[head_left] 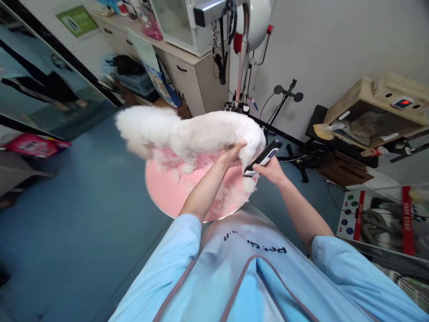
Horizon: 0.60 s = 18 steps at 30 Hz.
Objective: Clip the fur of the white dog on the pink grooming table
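Observation:
A white fluffy dog stands on a round pink grooming table, its head to the left and its rump to the right. The body coat is short, while the head is full and fluffy. My left hand is closed at the dog's upper hind leg, some fingers hidden behind it. In my right hand is a black and silver hair clipper, its blade end against the lower hind leg, just above the fluffy paw. Loose clumps of cut hair lie over the tabletop.
A metal grooming arm with a hanging strap rises behind the dog. A drawer cabinet is at the back. To the right are a black stand, a wooden box with a red display and a red-and-white box.

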Each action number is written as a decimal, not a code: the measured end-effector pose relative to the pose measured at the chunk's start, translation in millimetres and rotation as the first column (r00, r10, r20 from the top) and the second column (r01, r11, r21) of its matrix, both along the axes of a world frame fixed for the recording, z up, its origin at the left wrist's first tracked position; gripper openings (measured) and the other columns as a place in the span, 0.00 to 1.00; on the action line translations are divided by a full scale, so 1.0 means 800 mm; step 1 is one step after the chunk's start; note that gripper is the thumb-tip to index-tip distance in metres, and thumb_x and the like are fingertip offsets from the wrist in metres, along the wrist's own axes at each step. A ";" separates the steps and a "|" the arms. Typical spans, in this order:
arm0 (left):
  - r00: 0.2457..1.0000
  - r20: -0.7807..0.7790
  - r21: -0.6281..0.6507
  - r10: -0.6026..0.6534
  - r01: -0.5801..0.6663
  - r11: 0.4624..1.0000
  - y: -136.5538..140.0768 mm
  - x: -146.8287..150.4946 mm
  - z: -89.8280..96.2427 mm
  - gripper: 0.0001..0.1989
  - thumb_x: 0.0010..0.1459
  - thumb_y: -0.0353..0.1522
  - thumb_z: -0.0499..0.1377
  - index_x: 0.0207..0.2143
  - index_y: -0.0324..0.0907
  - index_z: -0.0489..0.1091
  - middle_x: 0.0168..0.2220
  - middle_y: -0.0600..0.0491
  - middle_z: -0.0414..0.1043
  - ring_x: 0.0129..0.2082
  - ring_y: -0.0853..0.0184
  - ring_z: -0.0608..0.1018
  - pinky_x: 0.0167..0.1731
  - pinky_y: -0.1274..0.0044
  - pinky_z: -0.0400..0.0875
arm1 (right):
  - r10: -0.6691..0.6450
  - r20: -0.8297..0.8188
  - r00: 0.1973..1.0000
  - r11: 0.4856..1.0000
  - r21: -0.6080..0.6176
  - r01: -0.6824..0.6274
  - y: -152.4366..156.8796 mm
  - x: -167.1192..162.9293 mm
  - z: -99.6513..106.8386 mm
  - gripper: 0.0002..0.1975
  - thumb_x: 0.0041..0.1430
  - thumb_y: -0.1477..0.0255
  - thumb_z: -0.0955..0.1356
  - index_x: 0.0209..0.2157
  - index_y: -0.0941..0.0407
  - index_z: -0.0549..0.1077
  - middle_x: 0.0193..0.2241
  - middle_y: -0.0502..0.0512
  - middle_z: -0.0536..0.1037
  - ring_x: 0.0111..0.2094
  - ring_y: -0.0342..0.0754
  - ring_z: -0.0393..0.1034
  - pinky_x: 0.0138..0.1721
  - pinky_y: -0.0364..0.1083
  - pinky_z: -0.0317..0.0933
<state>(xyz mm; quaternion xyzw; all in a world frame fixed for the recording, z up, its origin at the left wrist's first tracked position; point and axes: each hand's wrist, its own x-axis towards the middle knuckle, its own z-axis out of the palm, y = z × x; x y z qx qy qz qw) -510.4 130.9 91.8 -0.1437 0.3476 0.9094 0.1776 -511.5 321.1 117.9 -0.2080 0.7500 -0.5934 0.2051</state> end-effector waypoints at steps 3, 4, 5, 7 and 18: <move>0.998 0.027 0.023 0.058 -0.059 0.998 0.001 0.004 0.003 0.21 0.65 0.45 0.56 0.34 0.35 0.72 0.24 0.49 0.73 0.26 0.66 0.74 0.35 0.75 0.69 | 0.160 0.017 0.987 0.985 0.068 -0.161 0.005 0.023 -0.019 0.17 0.43 0.63 0.76 0.33 0.55 0.73 0.29 0.51 0.79 0.30 0.48 0.74 0.34 0.49 0.71; 0.996 0.040 0.023 0.075 -0.076 0.997 0.001 0.006 0.005 0.21 0.67 0.45 0.54 0.34 0.34 0.72 0.23 0.49 0.73 0.25 0.66 0.73 0.35 0.75 0.69 | 0.215 0.036 0.976 0.973 0.082 -0.217 0.011 0.031 -0.024 0.15 0.43 0.63 0.75 0.32 0.55 0.73 0.28 0.52 0.79 0.29 0.49 0.74 0.34 0.49 0.71; 0.995 0.056 0.019 0.088 -0.089 0.996 0.001 0.008 0.007 0.23 0.68 0.45 0.51 0.34 0.34 0.72 0.23 0.49 0.73 0.25 0.67 0.73 0.35 0.75 0.68 | 0.245 0.053 0.968 0.965 0.082 -0.249 0.017 0.035 -0.027 0.14 0.43 0.64 0.75 0.31 0.55 0.74 0.27 0.52 0.79 0.29 0.49 0.73 0.33 0.49 0.71; 0.990 0.091 -0.004 0.105 -0.105 0.994 0.002 0.011 0.010 0.26 0.71 0.45 0.46 0.33 0.34 0.71 0.23 0.48 0.72 0.25 0.66 0.72 0.34 0.75 0.68 | 0.187 0.054 0.981 0.982 0.027 -0.189 0.024 0.028 -0.029 0.14 0.43 0.63 0.74 0.31 0.55 0.74 0.28 0.53 0.80 0.28 0.49 0.73 0.32 0.48 0.70; 0.973 0.110 0.045 0.203 -0.209 0.977 0.008 0.023 0.003 0.28 0.58 0.56 0.53 0.24 0.40 0.66 0.19 0.51 0.65 0.20 0.66 0.70 0.26 0.73 0.68 | 0.203 0.171 0.964 0.964 -0.210 -0.166 0.013 -0.005 -0.059 0.14 0.38 0.68 0.73 0.30 0.54 0.71 0.28 0.51 0.80 0.30 0.50 0.75 0.36 0.50 0.73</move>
